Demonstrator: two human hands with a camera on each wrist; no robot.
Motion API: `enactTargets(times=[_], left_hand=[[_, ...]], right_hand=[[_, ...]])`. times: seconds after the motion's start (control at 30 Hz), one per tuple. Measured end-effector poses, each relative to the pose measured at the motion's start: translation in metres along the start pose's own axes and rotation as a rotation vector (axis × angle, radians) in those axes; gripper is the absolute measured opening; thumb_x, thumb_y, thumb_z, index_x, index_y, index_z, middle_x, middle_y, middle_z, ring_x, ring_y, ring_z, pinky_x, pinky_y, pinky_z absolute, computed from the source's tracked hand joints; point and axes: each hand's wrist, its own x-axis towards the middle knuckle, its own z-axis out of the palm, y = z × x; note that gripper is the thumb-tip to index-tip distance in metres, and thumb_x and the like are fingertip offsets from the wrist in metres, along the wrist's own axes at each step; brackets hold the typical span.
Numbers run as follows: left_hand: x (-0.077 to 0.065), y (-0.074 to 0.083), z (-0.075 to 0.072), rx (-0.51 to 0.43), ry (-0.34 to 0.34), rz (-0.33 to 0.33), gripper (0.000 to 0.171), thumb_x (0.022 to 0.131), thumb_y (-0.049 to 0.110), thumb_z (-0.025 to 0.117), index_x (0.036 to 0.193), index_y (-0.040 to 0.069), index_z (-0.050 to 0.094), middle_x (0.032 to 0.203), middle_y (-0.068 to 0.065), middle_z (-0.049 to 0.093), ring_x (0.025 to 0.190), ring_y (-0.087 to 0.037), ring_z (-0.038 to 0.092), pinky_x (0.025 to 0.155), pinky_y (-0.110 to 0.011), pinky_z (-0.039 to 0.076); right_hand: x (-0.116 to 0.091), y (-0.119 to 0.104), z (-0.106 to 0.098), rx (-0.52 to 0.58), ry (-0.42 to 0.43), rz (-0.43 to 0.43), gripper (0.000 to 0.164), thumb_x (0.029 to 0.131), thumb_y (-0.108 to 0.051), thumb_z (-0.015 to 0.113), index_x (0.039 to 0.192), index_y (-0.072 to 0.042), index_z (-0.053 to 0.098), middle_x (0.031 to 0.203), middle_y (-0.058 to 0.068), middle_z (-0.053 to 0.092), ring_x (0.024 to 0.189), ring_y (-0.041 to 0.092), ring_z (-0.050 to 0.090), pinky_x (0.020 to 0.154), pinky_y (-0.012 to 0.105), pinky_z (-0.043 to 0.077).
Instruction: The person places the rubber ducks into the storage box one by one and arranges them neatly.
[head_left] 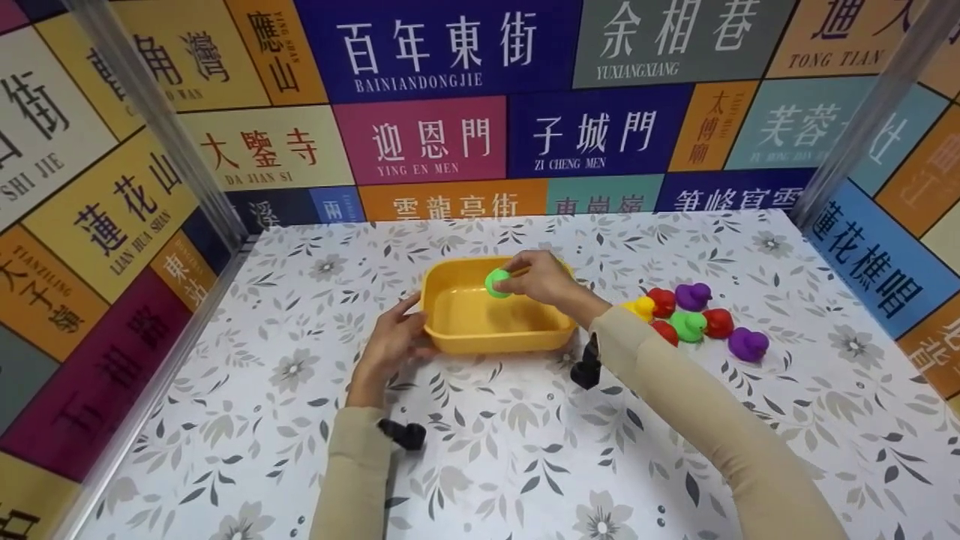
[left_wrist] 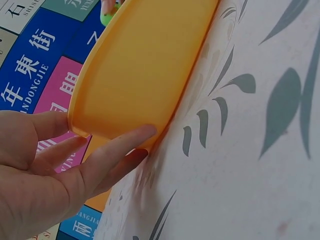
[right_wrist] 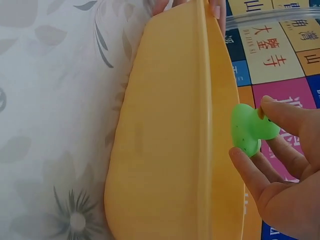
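My right hand point(head_left: 544, 277) pinches a green rubber duck point(right_wrist: 250, 130) between thumb and fingertips, over the inside of a yellow plastic basin point(head_left: 499, 343). In the right wrist view the duck is tilted and apart from the basin wall. My left hand point(head_left: 394, 334) rests at the basin's left end. Its extended fingers point(left_wrist: 122, 145) touch the outer wall and rim in the left wrist view. From the head view, the visible basin floor is bare; the right hand hides part of the far right rim.
Right of the basin, a cluster of rubber ducks lies on the floral tabletop point(head_left: 480, 450): two purple ducks point(head_left: 748, 343), several red ducks point(head_left: 718, 323), a green duck point(head_left: 688, 325) and a yellow duck point(head_left: 641, 308), partly behind the right forearm. Sign-patterned walls point(head_left: 431, 139) stand around the table.
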Motion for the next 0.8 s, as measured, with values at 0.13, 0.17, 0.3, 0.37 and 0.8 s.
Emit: enactTargets(times=[0.13,0.17,0.3,0.37,0.8], left_hand=[[0.0,0.0,0.002,-0.01,-0.002,0.009,0.055,0.104,0.014,0.049,0.157,0.015,0.034,0.135,-0.027,0.059,0.09,-0.027,0.072,0.074,-0.04,0.066],[0.0,0.0,0.002,-0.006,-0.001,0.009,0.055,0.104,0.014,0.048,0.157,0.015,0.034,0.135,-0.027,0.059,0.09,-0.027,0.072,0.074,-0.041,0.066],[0.0,0.002,0.003,0.003,0.005,0.001,0.054,0.104,0.015,0.049,0.156,0.016,0.036,0.136,-0.026,0.059,0.091,-0.028,0.072,0.075,-0.042,0.066],[0.0,0.002,0.003,0.007,0.006,0.001,0.054,0.104,0.015,0.05,0.156,0.017,0.036,0.136,-0.026,0.059,0.092,-0.029,0.072,0.075,-0.042,0.065],[0.0,0.001,-0.002,0.039,0.012,-0.025,0.054,0.104,0.018,0.051,0.156,0.021,0.037,0.139,-0.023,0.059,0.092,-0.026,0.073,0.075,-0.039,0.065]], right_hand=[[0.006,-0.004,0.014,-0.002,0.001,-0.001,0.037,0.088,-0.018,0.078,0.119,-0.004,0.065,0.124,0.015,0.066,0.111,0.026,0.064,0.102,0.04,0.057],[0.007,-0.005,0.017,-0.005,0.004,0.003,0.036,0.088,-0.018,0.079,0.119,-0.004,0.066,0.124,0.014,0.066,0.111,0.025,0.064,0.101,0.039,0.057],[0.014,-0.007,0.028,-0.018,0.018,0.003,0.036,0.087,-0.019,0.079,0.118,-0.006,0.067,0.122,0.012,0.067,0.109,0.024,0.064,0.096,0.035,0.058],[0.017,-0.008,0.032,-0.023,0.029,0.003,0.036,0.087,-0.019,0.079,0.118,-0.006,0.067,0.122,0.012,0.067,0.108,0.024,0.064,0.094,0.034,0.058],[0.038,-0.015,0.067,-0.006,0.092,-0.004,0.035,0.085,-0.016,0.081,0.115,-0.003,0.07,0.122,0.013,0.068,0.11,0.025,0.062,0.095,0.033,0.057]])
